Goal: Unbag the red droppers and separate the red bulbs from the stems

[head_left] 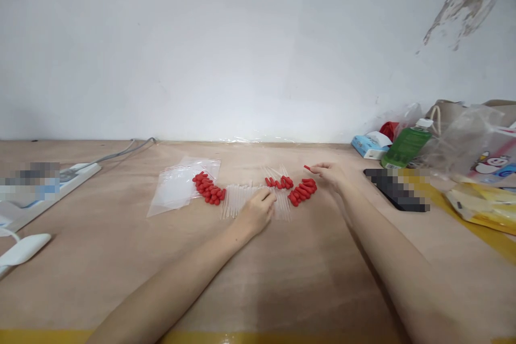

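Note:
My right hand (329, 173) pinches a small red cap-like piece (307, 167) between thumb and fingertips, a little above the table. Below it lies a pile of similar red pieces (302, 192). My left hand (258, 210) rests over a row of thin clear sticks or tubes (237, 201), its fingers curled together; whatever they grip is hidden. Just behind that hand, several thin pale sticks with red ends (278, 181) lie fanned out. Another red pile (208, 189) sits at the left end of the row, next to flat clear plastic bags (173, 188).
A white power strip (80, 174) with a grey cable and a white plug (28, 250) are at the left. On the right are a black phone-like object (395, 189), a green bottle (408, 145), a blue tissue pack (367, 146) and a yellow package (484, 207). A wall closes the back.

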Demonstrator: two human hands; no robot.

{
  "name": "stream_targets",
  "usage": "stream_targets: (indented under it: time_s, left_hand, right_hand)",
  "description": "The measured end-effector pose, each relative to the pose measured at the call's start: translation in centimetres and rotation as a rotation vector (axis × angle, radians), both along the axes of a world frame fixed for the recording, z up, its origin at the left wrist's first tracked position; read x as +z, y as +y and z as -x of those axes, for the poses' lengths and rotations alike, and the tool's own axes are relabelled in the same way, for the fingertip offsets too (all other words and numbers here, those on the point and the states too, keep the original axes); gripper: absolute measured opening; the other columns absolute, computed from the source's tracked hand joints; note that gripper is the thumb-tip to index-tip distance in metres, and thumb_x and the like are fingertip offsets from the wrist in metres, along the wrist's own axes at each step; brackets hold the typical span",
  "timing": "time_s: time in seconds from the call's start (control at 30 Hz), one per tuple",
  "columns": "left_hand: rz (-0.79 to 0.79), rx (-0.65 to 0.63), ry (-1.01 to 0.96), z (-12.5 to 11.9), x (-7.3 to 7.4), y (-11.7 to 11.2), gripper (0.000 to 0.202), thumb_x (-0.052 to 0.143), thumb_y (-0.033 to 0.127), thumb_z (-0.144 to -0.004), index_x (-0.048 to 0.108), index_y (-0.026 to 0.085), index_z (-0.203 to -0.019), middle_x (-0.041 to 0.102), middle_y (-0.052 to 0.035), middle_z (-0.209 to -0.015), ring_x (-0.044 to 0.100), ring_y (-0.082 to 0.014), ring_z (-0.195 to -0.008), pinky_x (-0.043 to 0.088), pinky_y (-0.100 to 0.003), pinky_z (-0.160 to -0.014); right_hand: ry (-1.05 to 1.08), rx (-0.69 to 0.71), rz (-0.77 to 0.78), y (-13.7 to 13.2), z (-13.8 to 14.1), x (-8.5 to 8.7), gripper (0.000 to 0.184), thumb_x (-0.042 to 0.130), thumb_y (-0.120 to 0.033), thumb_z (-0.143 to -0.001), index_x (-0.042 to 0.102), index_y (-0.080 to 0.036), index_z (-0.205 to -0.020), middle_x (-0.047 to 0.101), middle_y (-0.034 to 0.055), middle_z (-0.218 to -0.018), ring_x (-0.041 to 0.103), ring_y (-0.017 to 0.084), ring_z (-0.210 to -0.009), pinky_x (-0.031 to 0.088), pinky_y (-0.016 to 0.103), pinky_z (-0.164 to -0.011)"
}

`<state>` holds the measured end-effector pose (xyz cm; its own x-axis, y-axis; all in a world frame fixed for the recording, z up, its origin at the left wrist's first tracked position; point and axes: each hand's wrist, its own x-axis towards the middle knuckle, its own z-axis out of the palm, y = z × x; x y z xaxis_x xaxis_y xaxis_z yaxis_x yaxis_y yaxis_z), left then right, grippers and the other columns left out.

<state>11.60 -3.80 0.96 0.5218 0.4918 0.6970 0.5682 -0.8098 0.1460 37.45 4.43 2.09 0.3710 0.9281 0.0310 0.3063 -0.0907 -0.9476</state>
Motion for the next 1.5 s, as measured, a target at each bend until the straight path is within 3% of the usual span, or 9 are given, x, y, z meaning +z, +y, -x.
stream_targets:
  time_s: [0.17,0.37,0.53,0.7,0.9,1.13,1.23,1.4,1.5]
  left_hand:
    - [0.076,-0.025,0.005,-0.4,-0.4,-0.4,0.014,0.043,0.008,-0.078,0.056,0.015,-0.078,0.053,-0.0061,-0.082,0.053,-0.0151,-0.075,0.048,-0.028,-0.069]
    - [0.131,-0.042,0.034,-0.7,-0.3,-1.0,0.013,0.049,0.021,-0.081,0.059,0.013,-0.083,0.053,-0.0082,-0.088,0.053,-0.0158,-0.077,0.048,-0.029,-0.072]
    - [0.005,-0.006,0.004,0.0,0.0,-1.4,0.019,0.05,0.027,-0.082,0.06,0.014,-0.092,0.056,-0.0085,-0.09,0.051,-0.0174,-0.081,0.045,-0.032,-0.074]
    - [-0.12,0.008,0.108,3.2,0.4,-2.6,0.017,0.054,0.027,-0.08,0.061,0.019,-0.093,0.061,-0.0061,-0.089,0.051,-0.0174,-0.078,0.038,-0.032,-0.067]
    - [-0.125,0.046,0.07,6.0,0.3,-3.2,0.013,0.053,0.021,-0.08,0.063,0.02,-0.088,0.062,-0.0045,-0.083,0.051,-0.0153,-0.075,0.033,-0.031,-0.067]
    - [-0.061,0.035,0.083,5.7,0.5,-3.1,0.012,0.052,0.02,-0.08,0.064,0.019,-0.083,0.061,-0.0045,-0.083,0.051,-0.0158,-0.078,0.034,-0.031,-0.069]
    - [-0.06,0.041,0.087,5.8,0.4,-3.1,0.012,0.052,0.02,-0.08,0.064,0.019,-0.082,0.061,-0.0045,-0.083,0.052,-0.0156,-0.078,0.035,-0.031,-0.07]
    - [-0.062,0.046,0.087,6.0,0.1,-3.0,0.014,0.051,0.02,-0.081,0.064,0.02,-0.087,0.061,-0.0053,-0.084,0.052,-0.0161,-0.079,0.036,-0.032,-0.07]
    - [-0.065,0.054,0.068,5.9,0.0,-3.0,0.02,0.051,0.021,-0.081,0.061,0.019,-0.098,0.06,-0.0067,-0.088,0.052,-0.0174,-0.081,0.038,-0.033,-0.072]
  right_hand:
    - [0.078,0.038,0.03,0.3,0.8,-1.7,0.012,0.064,-0.023,-0.06,0.064,-0.014,-0.067,0.066,0.0048,-0.063,0.059,0.014,-0.057,0.045,0.023,-0.05]
    - [0.083,0.07,0.089,-0.2,0.8,-1.5,0.003,0.062,-0.017,-0.058,0.06,-0.015,-0.059,0.06,0.0007,-0.051,0.053,0.011,-0.046,0.041,0.022,-0.045]
    - [0.057,0.083,0.098,-0.3,0.5,-1.4,0.005,0.062,-0.019,-0.059,0.059,-0.015,-0.057,0.061,0.0006,-0.053,0.054,0.011,-0.049,0.041,0.022,-0.048]
    - [0.005,0.064,0.084,0.0,0.7,-1.3,0.016,0.058,-0.032,-0.069,0.057,-0.017,-0.067,0.064,0.0031,-0.062,0.056,0.012,-0.054,0.042,0.022,-0.049]
    - [-0.174,0.085,0.039,0.4,1.0,0.4,0.023,0.056,-0.039,-0.072,0.059,-0.017,-0.066,0.063,0.003,-0.066,0.056,0.013,-0.063,0.04,0.022,-0.056]
    - [-0.528,0.303,0.077,-0.7,5.2,2.7,0.029,0.073,-0.047,-0.048,0.063,-0.02,-0.053,0.06,-0.0011,-0.053,0.055,0.016,-0.065,0.037,0.03,-0.071]
    - [-0.749,0.347,0.146,-1.2,6.7,3.3,0.03,0.069,-0.05,-0.052,0.062,-0.021,-0.05,0.058,-0.0014,-0.047,0.055,0.016,-0.061,0.034,0.036,-0.077]
    - [-0.738,0.25,0.102,-1.8,6.8,4.2,0.021,0.061,-0.042,-0.063,0.063,-0.021,-0.06,0.064,0.0004,-0.06,0.057,0.017,-0.067,0.033,0.035,-0.076]
    - [-0.697,0.198,-0.02,-3.2,6.4,4.5,0.019,0.054,-0.039,-0.069,0.062,-0.021,-0.07,0.066,0.0004,-0.072,0.056,0.016,-0.071,0.034,0.032,-0.073]
